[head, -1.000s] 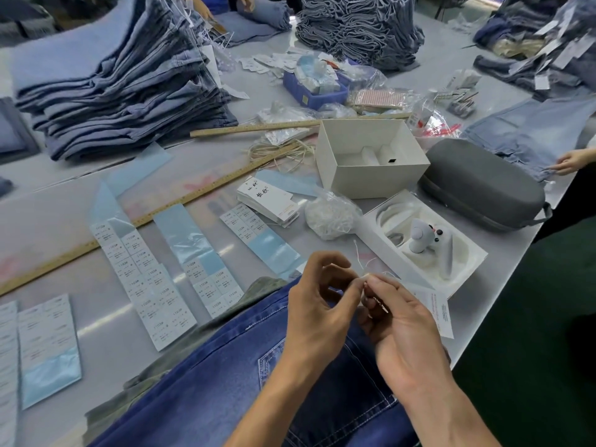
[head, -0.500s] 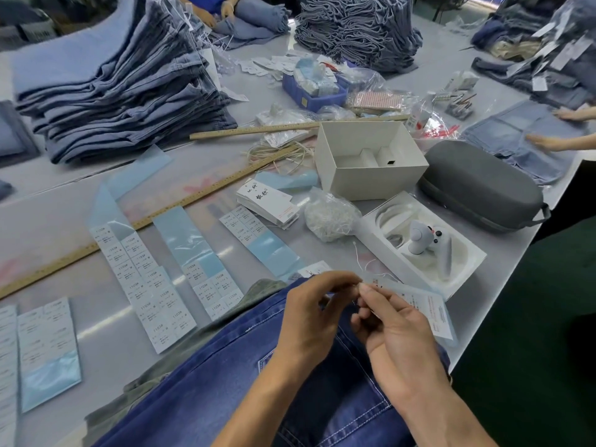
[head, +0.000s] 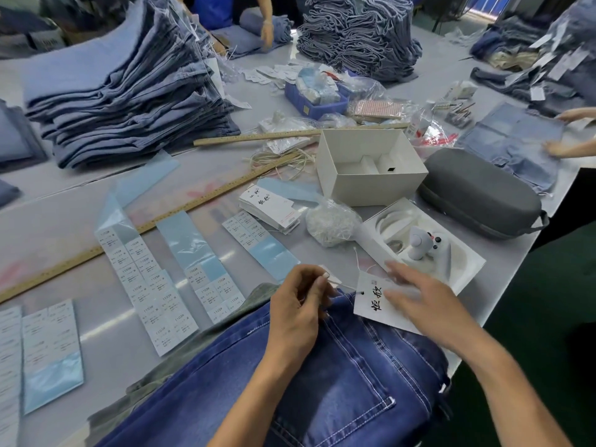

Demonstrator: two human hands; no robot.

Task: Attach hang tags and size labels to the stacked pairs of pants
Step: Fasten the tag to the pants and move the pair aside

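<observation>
white paper hang tag (head: 383, 301) lies on dark blue jeans (head: 338, 382), long axis near-far | left hand (head: 300, 304) pinches its string, just left | right hand (head: 429, 301) flat, fingers straight, on the tag – nearer

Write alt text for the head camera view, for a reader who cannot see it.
A person's left hand pinches the thin string of a white hang tag at the waistband of dark blue jeans, while the open right hand lies over the tag. Sheets of size labels and stacks of folded jeans lie beyond on the grey table.
</observation>
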